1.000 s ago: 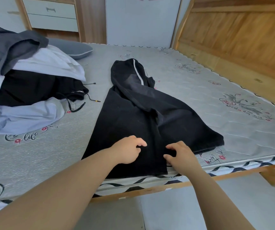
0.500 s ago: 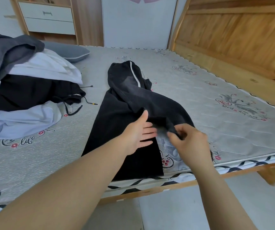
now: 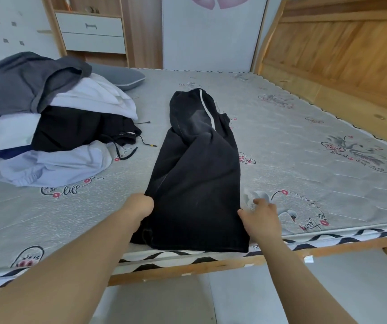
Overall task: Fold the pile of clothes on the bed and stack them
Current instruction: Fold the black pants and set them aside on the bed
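Left hand (image 3: 141, 205), right hand (image 3: 261, 216) flank black trousers (image 3: 197, 183), touching edges.

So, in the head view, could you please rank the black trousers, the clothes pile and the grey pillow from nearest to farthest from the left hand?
1. Black trousers, touching the left hand.
2. Clothes pile, beyond, on the left.
3. Grey pillow, behind the pile.
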